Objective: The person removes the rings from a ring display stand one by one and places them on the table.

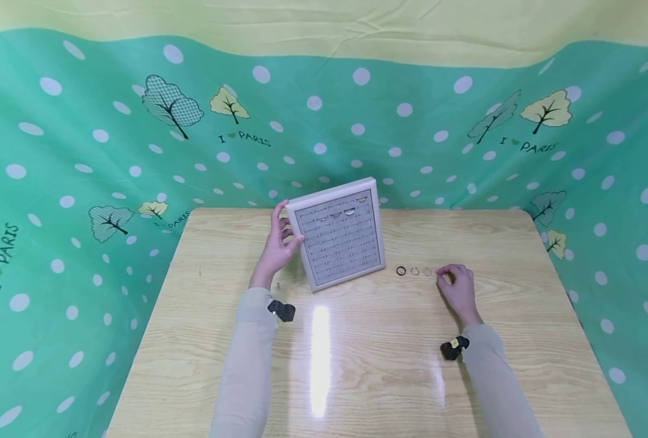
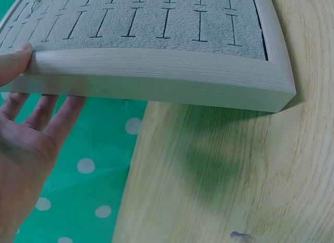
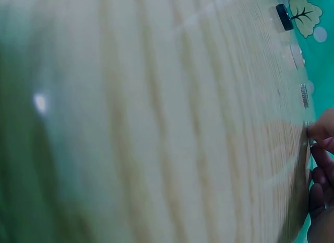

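A grey slotted ring display tray (image 1: 340, 243) with a pale frame (image 2: 156, 76) stands tilted at the back of the table. My left hand (image 1: 280, 249) grips its left side, thumb on the front and fingers (image 2: 65, 115) behind. Several rings (image 1: 349, 212) sit in its upper slots. To the tray's right, a black ring (image 3: 284, 17) and two silver rings (image 1: 428, 268) lie in a row on the table. At the row's right end, my right hand (image 1: 459, 292) pinches a small silver ring (image 3: 307, 126) between thumb and forefinger; the fingertips partly hide it.
The light wooden table (image 1: 367, 365) reflects bright glare near its middle. Green dotted cloth (image 1: 313, 146) hangs behind the table and along both sides. A tiny object (image 1: 278, 285) lies by the left wrist. Each wrist wears a black camera (image 1: 282, 311).
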`<move>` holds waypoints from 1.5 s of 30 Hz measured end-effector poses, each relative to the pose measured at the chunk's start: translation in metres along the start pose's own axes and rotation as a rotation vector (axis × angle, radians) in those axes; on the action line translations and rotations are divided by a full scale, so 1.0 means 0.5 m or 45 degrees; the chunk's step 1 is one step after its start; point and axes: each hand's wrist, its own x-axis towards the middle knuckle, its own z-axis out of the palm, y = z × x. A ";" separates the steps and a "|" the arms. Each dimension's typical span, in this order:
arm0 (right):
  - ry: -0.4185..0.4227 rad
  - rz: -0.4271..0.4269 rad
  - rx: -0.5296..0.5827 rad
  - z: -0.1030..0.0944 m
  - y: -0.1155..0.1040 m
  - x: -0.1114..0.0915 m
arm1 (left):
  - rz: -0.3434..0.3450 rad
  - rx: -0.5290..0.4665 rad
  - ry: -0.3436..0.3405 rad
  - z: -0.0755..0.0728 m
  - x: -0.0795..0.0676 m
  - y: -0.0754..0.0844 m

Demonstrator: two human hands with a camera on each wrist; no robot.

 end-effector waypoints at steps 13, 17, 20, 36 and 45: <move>0.016 0.079 0.063 -0.008 -0.007 -0.008 | -0.002 0.011 -0.013 0.006 -0.014 0.033; 0.008 0.136 0.064 -0.012 -0.017 -0.011 | 0.007 0.006 -0.014 0.005 -0.014 0.033; 0.000 0.159 0.071 -0.018 -0.028 -0.013 | 0.002 0.004 -0.011 0.004 -0.013 0.033; 0.037 0.047 0.211 -0.010 -0.155 0.068 | 0.008 0.033 -0.028 -0.005 -0.004 0.011; 0.036 -0.095 0.317 0.011 -0.215 0.100 | 0.016 0.066 -0.003 -0.005 0.005 -0.016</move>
